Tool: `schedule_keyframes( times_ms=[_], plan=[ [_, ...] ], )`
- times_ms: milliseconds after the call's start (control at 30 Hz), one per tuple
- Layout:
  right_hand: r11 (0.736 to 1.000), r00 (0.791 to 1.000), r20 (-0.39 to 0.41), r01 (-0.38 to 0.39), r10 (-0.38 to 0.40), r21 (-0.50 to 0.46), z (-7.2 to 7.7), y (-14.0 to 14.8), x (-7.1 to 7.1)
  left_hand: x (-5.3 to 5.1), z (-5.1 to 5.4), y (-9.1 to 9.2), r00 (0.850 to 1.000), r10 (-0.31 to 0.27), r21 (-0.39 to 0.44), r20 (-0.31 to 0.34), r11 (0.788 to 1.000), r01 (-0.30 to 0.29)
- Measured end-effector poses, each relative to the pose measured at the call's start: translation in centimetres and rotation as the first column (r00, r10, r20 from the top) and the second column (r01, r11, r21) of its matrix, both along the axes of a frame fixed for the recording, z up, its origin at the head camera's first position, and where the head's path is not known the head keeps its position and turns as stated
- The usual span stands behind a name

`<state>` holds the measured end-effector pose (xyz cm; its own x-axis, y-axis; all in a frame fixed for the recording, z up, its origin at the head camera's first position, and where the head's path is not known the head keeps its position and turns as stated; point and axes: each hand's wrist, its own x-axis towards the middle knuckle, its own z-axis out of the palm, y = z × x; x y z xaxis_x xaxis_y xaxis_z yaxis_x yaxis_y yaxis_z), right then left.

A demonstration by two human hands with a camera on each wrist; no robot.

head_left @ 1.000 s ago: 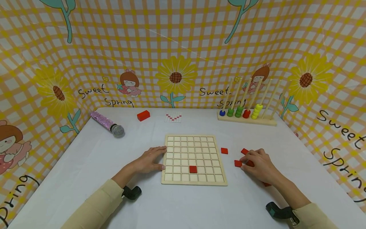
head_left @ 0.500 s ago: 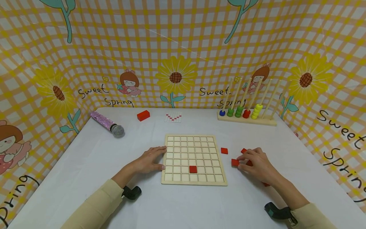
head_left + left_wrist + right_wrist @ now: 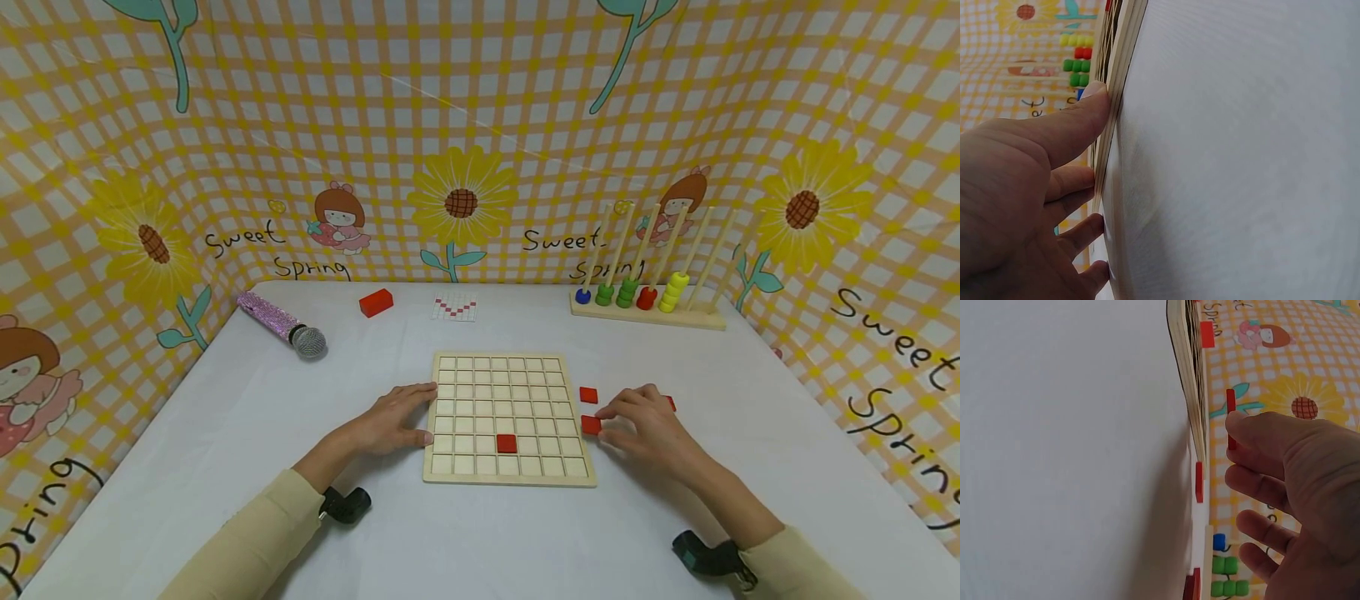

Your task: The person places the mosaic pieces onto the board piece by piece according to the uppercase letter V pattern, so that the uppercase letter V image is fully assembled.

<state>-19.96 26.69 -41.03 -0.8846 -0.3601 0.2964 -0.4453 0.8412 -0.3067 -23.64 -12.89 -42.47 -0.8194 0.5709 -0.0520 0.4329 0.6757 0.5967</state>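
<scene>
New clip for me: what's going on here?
A person's right hand pinches a red tile above the table, by the right edge of a wooden grid board. The left hand rests against the board's left edge. One placed tile sits in the grid's second row from the bottom; a loose tile lies right of the board. Behind stands a card or sheet showing a red V pattern.
</scene>
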Motion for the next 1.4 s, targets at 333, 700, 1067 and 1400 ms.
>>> schedule_keyframes(
  times_ms=[333,700,1067,1400],
  plan=[
    [0.999,0.999,-0.028,-0.041,0.041,-0.008,0.1,-2.4,0.0,0.0,0.0,0.0,1.0,0.004,0.005,0.005,1.0,-0.004],
    [0.999,0.999,-0.007,-0.051,0.051,-0.006,0.3,-4.9,-0.4,-0.1,0.0,0.0,1.0,0.006,0.005,0.011,1.0,-0.006],
    [0.997,0.996,-0.025,-0.081,0.081,0.008,0.3,-7.5,-0.8,-0.1,0.0,0.1,1.0,0.009,-0.001,0.009,1.0,-0.009],
    [0.994,0.991,-0.07,-0.111,0.112,0.015,0.1,-9.3,-0.9,0.0,0.1,0.1,1.0,0.011,-0.003,0.0,1.0,-0.011]
  ],
)
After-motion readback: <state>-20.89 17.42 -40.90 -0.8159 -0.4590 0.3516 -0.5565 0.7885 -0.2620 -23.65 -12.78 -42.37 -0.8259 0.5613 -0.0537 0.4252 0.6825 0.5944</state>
